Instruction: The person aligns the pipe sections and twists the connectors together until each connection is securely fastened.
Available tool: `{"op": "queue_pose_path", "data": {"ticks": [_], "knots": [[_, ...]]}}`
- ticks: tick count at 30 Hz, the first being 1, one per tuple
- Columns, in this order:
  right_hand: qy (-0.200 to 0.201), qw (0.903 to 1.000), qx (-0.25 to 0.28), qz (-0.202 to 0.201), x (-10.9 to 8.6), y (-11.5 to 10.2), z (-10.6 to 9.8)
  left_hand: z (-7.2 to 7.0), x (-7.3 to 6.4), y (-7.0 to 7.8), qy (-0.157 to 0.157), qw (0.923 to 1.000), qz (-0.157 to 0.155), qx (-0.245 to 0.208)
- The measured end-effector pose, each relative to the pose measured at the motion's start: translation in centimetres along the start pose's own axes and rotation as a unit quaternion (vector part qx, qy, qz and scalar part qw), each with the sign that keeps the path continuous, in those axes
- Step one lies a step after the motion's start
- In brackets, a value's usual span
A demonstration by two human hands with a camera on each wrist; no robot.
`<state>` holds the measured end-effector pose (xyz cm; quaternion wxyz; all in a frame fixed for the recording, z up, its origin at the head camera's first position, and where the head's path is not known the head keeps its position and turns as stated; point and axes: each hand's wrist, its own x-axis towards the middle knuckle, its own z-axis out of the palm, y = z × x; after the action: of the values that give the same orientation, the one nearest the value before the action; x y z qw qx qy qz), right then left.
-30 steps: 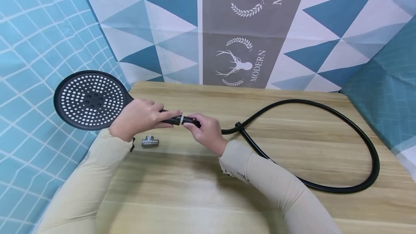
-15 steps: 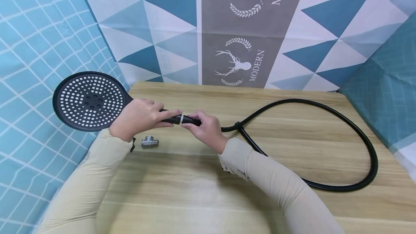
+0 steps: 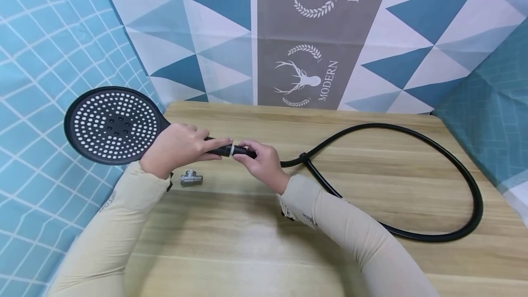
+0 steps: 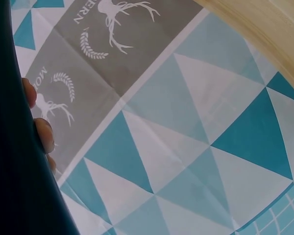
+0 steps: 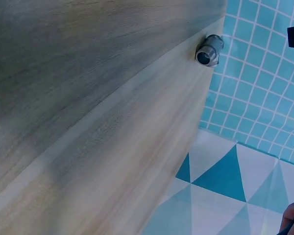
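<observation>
My left hand (image 3: pixel 177 147) grips the handle of a black shower head (image 3: pixel 113 125), its round face with pale nozzles turned up toward the head camera. Thumb and fingers of my right hand (image 3: pixel 264 163) pinch the black end of a shower hose (image 3: pixel 416 135), which meets the handle at a pale ring. Beyond that hand the hose loops over itself on the wooden table. In the left wrist view, fingertips (image 4: pixel 45 134) curl past the dark shower head's edge. The right wrist view catches only a bit of fingers (image 5: pixel 291 213) in its lower right corner.
A small silver T-shaped fitting (image 3: pixel 191 178) lies on the wooden table (image 3: pixel 231 242) near my left cuff. Blue tile-patterned sheeting (image 3: pixel 33 104) rises at the left, and a triangle-patterned backdrop (image 3: pixel 222 35) stands behind the table's back edge.
Both hands keep their grip on the shower head and hose end, nearly still. My right fingers shift slightly at the joint, and the shower head is a touch further left.
</observation>
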<state>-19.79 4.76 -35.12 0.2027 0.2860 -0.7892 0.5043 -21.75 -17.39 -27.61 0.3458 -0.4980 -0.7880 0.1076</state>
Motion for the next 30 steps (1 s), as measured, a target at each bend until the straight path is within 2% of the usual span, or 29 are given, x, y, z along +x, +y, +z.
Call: {"op": "queue_pose_path", "data": {"ticks": [6,13,21,30], "knots": [[-0.003,0.9991,0.021,0.036,-0.12,-0.26,-0.04,-0.45,0.28,0.16,-0.002,0.9999,0.006,0.010],[0.001,0.9946,0.071,0.075,-0.27,-0.23,0.11,-0.54,0.22,0.28,-0.013,0.9998,0.010,0.014],[-0.009,0.9954,0.071,0.064,-0.38,-0.13,0.13,-0.40,0.11,0.40,-0.019,0.9997,0.011,0.014],[-0.013,0.9935,0.089,0.070,-0.22,-0.40,-0.03,-0.70,0.16,0.43,-0.014,0.9998,0.013,0.004]]}}
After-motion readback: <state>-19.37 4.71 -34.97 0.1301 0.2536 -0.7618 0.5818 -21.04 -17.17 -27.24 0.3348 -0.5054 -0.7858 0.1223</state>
